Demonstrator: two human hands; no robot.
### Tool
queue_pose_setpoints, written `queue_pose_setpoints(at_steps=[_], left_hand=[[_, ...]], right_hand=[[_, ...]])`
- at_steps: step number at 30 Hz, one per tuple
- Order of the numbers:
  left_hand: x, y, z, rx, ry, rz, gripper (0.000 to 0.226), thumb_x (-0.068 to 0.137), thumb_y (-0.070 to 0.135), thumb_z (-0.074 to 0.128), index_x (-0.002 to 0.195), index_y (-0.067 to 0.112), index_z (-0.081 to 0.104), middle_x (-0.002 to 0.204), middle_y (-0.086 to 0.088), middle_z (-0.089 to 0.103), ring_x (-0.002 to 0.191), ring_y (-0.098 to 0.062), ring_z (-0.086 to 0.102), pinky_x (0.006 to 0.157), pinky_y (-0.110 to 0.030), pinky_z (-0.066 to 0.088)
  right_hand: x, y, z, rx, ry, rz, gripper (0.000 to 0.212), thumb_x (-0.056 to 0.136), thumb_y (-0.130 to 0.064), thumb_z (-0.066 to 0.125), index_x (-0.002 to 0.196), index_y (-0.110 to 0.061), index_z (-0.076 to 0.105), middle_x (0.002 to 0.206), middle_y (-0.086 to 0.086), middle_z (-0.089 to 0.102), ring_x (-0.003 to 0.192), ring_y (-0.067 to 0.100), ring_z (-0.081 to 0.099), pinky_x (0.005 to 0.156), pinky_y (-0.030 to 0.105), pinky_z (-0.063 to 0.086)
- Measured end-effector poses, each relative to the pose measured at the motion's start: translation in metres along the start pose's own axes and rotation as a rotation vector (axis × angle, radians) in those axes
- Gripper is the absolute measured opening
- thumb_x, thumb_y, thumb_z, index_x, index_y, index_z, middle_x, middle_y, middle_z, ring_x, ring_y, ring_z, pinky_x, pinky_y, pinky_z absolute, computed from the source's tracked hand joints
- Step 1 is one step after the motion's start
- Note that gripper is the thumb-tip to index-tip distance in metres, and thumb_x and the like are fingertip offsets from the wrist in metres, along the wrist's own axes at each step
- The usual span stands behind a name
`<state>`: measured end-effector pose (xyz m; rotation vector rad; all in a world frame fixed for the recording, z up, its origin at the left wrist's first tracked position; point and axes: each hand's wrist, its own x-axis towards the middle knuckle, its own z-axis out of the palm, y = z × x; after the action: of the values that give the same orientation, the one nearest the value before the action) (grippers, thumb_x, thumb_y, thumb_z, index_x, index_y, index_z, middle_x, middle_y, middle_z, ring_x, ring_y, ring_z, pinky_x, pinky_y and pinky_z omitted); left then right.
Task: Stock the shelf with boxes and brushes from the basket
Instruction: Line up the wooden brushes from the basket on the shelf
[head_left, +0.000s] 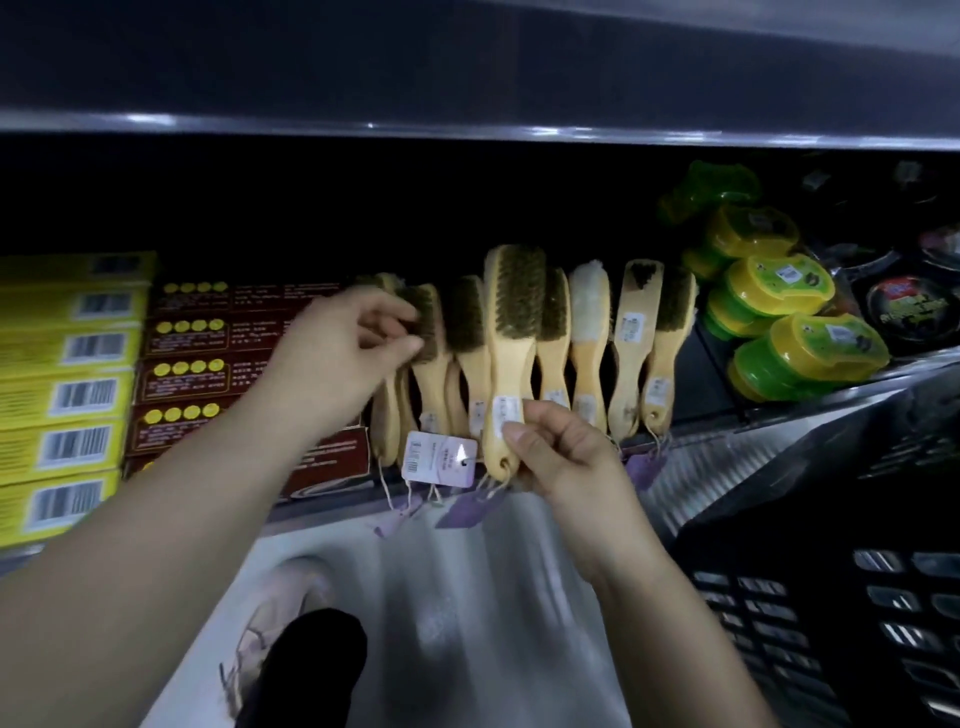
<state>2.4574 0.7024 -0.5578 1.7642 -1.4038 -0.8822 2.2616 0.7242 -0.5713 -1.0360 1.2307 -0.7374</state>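
Both forearms fill the bottom of my feed, reaching up to a dim shelf (717, 441) tucked under another shelf's shiny lip (467, 127). Pale floor (467, 597) below, black slotted basket (831, 597) down on the right. On the shelf: stacked yellow boxes (67, 395) far left, dark red boxes (192, 374) beside them, green-and-yellow tubs (779, 322) off right.

Between those stands a row of brushes (587, 332), handles down, strings and lilac tags dangling over the edge. My right hand (561, 452) pinches the brush (511, 332) low on its handle, thumb by the white sticker. It's upright just in front of the row: pale wood, olive-brown bristles facing me. My left hand (358, 338) has curled fingers nipping the bristles of the left brush (428, 332), though it's a bit blurry there.
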Motion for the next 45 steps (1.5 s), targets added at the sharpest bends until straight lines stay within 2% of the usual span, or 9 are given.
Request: queue_pose_setpoints(at_steps=[3, 7, 13, 16, 24, 28, 37, 41, 45], left_hand=[[0.015, -0.011, -0.02, 0.115, 0.141, 0.043, 0.021, 0.087, 0.01, 0.062, 0.107, 0.016, 0.062, 0.099, 0.0, 0.062, 0.092, -0.012, 0.056, 0.082, -0.021, 0.042], [0.029, -0.019, -0.032, 0.058, 0.267, -0.008, 0.025, 0.094, 0.024, 0.053, 0.119, 0.022, 0.059, 0.103, 0.011, 0.058, 0.096, -0.004, 0.051, 0.073, -0.008, 0.035], [0.027, -0.031, -0.027, 0.169, 0.129, 0.054, 0.057, 0.085, 0.029, 0.066, 0.137, 0.029, 0.043, 0.131, -0.002, 0.049, 0.113, -0.014, 0.05, 0.089, -0.024, 0.039], [0.032, -0.033, -0.025, 0.244, 0.087, 0.046, 0.069, 0.081, 0.033, 0.07, 0.141, 0.033, 0.036, 0.141, -0.006, 0.043, 0.124, -0.024, 0.045, 0.096, -0.031, 0.038], [0.04, -0.029, -0.029, 0.154, -0.015, 0.093, 0.055, 0.082, 0.027, 0.07, 0.132, 0.031, 0.047, 0.12, 0.01, 0.053, 0.087, -0.004, 0.055, 0.074, -0.016, 0.042], [0.04, -0.026, -0.03, 0.074, -0.017, 0.101, 0.049, 0.085, 0.021, 0.067, 0.129, 0.03, 0.049, 0.118, 0.012, 0.053, 0.098, -0.013, 0.058, 0.086, -0.027, 0.046], [0.033, -0.038, -0.026, 0.199, -0.024, 0.121, 0.06, 0.09, 0.033, 0.058, 0.144, 0.025, 0.034, 0.142, -0.006, 0.045, 0.125, -0.022, 0.047, 0.101, -0.035, 0.041], [0.016, -0.04, -0.049, 0.233, -0.015, 0.103, 0.058, 0.091, 0.035, 0.056, 0.144, 0.024, 0.035, 0.138, 0.001, 0.047, 0.12, -0.011, 0.046, 0.095, -0.024, 0.036], [-0.019, -0.051, -0.083, 0.45, -0.072, 0.113, 0.069, 0.081, 0.051, 0.055, 0.142, 0.023, 0.039, 0.143, -0.003, 0.044, 0.128, -0.017, 0.041, 0.098, -0.02, 0.028]], right_hand=[[0.006, 0.004, 0.019, -0.053, -0.05, -0.01, 0.013, 0.093, -0.009, 0.054, 0.098, -0.014, 0.065, 0.079, 0.006, 0.07, 0.068, 0.017, 0.063, 0.065, 0.032, 0.052], [0.016, 0.013, 0.056, -0.227, -0.091, -0.029, 0.013, 0.092, -0.017, 0.057, 0.097, -0.029, 0.058, 0.09, -0.003, 0.07, 0.069, 0.002, 0.06, 0.065, 0.021, 0.05], [0.021, 0.025, 0.076, -0.362, -0.01, -0.046, 0.022, 0.092, -0.02, 0.059, 0.112, -0.021, 0.053, 0.104, -0.005, 0.062, 0.087, 0.019, 0.065, 0.075, 0.036, 0.056], [0.022, 0.029, 0.074, -0.57, 0.07, -0.169, 0.023, 0.09, -0.021, 0.061, 0.113, -0.018, 0.059, 0.107, -0.003, 0.057, 0.087, 0.008, 0.058, 0.069, 0.012, 0.049], [0.047, 0.013, 0.051, -0.763, 0.239, -0.154, 0.025, 0.09, -0.036, 0.058, 0.105, -0.018, 0.066, 0.076, -0.011, 0.062, 0.071, 0.013, 0.06, 0.055, 0.024, 0.043], [0.059, 0.01, 0.054, -0.806, 0.203, -0.082, 0.018, 0.09, -0.028, 0.059, 0.084, -0.014, 0.068, 0.074, 0.004, 0.066, 0.069, 0.023, 0.062, 0.054, 0.026, 0.044], [0.061, 0.005, 0.053, -0.784, 0.185, -0.068, 0.017, 0.09, -0.024, 0.06, 0.093, -0.012, 0.071, 0.08, 0.009, 0.071, 0.074, 0.025, 0.066, 0.066, 0.039, 0.056], [0.049, 0.002, 0.052, -0.778, 0.212, -0.218, 0.016, 0.09, -0.027, 0.059, 0.1, -0.015, 0.062, 0.077, -0.002, 0.067, 0.069, 0.015, 0.062, 0.06, 0.025, 0.049], [0.026, 0.004, 0.079, -0.568, -0.037, -0.222, 0.017, 0.092, -0.019, 0.056, 0.108, -0.016, 0.063, 0.097, -0.006, 0.064, 0.083, 0.004, 0.06, 0.072, 0.006, 0.043]])
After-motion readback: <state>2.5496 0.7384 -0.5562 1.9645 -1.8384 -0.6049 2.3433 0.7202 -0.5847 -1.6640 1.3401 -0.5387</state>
